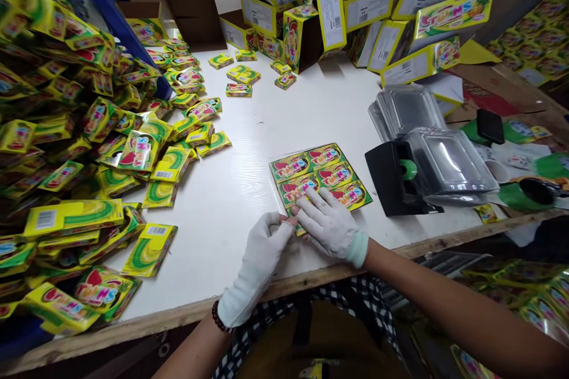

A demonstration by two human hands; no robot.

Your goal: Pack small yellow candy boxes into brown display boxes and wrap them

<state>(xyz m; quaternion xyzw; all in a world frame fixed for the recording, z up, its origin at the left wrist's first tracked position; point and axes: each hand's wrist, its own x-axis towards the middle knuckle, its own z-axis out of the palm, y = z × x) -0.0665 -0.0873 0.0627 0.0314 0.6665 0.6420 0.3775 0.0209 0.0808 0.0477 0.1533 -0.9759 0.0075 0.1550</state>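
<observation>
A flat pack of small yellow-green "TWINS" boxes (pixel 335 176), printed with fruit, lies in neat rows near the front of the table. A thin clear plastic edge shows along its left side. My right hand (pixel 331 228), in a white glove, rests flat across the pack's near part with its fingers stretched out. At the near left corner, my left hand (pixel 267 249), also gloved, is closed with thumb and fingers pinching the edge. The bare tips of the left thumb and a finger show. Part of the pack is hidden beneath the right hand.
A big heap of loose small boxes (pixel 57 124) spreads over the left side. Clear plastic trays (pixel 448 160) are stacked at right, beside a black tape dispenser (pixel 389 180). Larger display cartons (pixel 306 35) stand along the back. A wooden edge (pixel 195 311) borders the white table (pixel 249 172).
</observation>
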